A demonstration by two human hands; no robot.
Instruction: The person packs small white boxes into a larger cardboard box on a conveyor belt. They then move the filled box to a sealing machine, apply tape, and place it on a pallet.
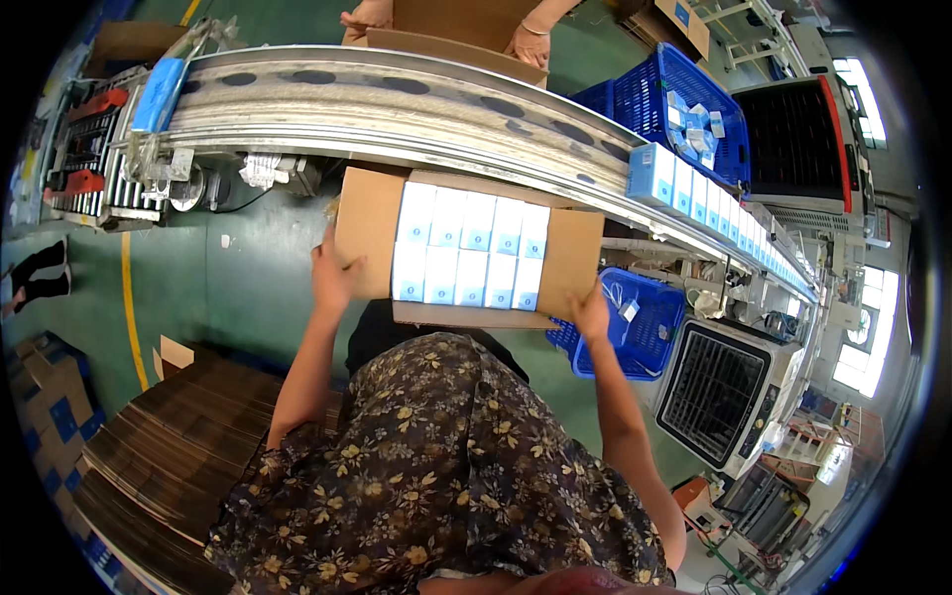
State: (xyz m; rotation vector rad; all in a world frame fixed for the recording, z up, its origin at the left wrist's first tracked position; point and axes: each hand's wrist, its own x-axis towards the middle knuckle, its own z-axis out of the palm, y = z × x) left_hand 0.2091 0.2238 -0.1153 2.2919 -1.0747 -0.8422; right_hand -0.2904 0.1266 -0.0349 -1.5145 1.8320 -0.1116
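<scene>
At far left, a stack of flattened brown cardboard sheets (169, 451) lies beside the green floor (248, 288), which carries a yellow line (129, 317).

The left hand (332, 273) grips the left flap of an open cardboard carton (369, 233), fingers wrapped over the flap edge. The carton is held up in front of the person, just below the near edge of the conveyor belt (397, 99), with its flaps folded outward.

Inside the carton sit 2 rows of white-and-blue small boxes (466, 248), 5 per row, packed edge to edge.

The right hand (593, 312) is closed on the lower right corner of the carton, at the right flap.

Above, across the belt, another person's 2 hands (531, 42) rest on a second cardboard box (451, 30).

To the right, a line of white-and-blue boxes (694, 193) stands on the belt. A blue plastic basket (684, 109) with small items sits beyond it; another blue basket (630, 327) sits below the right hand. A white machine with a dark grille (719, 392) stands at lower right.
</scene>
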